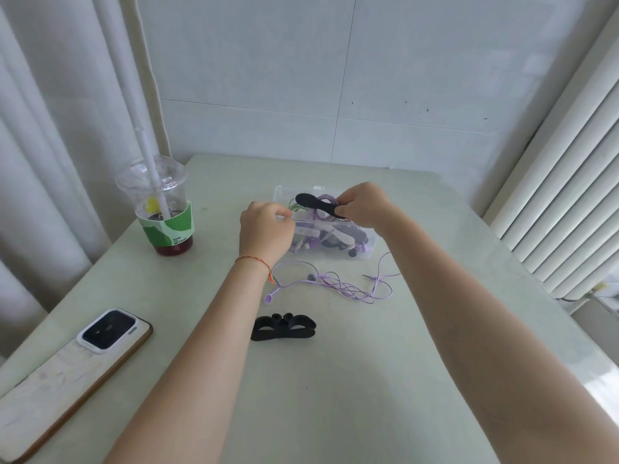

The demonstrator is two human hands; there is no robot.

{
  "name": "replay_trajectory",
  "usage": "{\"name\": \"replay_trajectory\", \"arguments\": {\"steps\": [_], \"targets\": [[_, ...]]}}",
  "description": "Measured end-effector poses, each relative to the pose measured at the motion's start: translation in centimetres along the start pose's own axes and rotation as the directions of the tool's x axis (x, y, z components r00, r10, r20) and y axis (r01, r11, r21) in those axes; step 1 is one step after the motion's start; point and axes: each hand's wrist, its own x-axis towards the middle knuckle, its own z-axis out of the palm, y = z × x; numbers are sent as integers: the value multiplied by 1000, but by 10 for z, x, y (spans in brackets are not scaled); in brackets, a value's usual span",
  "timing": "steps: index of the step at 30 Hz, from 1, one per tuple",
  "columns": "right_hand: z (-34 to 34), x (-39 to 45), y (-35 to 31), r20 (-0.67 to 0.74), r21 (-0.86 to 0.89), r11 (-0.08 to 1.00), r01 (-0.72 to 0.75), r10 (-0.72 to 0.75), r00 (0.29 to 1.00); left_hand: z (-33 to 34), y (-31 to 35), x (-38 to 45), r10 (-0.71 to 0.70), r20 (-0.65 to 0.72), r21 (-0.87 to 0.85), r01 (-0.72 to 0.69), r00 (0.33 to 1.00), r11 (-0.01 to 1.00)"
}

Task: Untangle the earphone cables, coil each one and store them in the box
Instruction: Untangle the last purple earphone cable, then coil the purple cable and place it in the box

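A clear plastic box (366, 250) stands mid-table with several purple earphones and black pieces inside. Above it, my right hand (365, 205) pinches one end of a flat black strap (318, 204), and a purple coiled cable (324, 198) shows just behind it. My left hand (266, 229) hovers at the box's left edge with fingers curled; whether it pinches a thin cable I cannot tell. A loose purple earphone cable (338, 284) lies tangled on the table in front of the box. A folded black strap (284, 327) rests nearer to me.
A plastic cup (160, 209) with a straw and red drink stands at the left. A phone (77, 366) lies face down at the near left. A white radiator (562, 182) runs along the right side, and a curtain (40, 128) hangs at the left.
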Motion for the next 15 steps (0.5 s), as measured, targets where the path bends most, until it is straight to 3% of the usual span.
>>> {"name": "replay_trajectory", "arguments": {"steps": [4,6,11,15], "targets": [[2,-2,-2,99,-120,992,-30,42,994,1,1,-2,2,-5,16,-2,1000,1000],[4,0,-3,100,-89,995,-46,55,993,2,2,-2,5,-7,30,-5,1000,1000],[0,-4,3,-61,-81,996,-30,25,998,4,7,-5,19,-30,71,-17,999,997],[-13,-31,0,-268,42,992,121,-106,958,4,16,-12,125,-196,49,-117,973,992]]}}
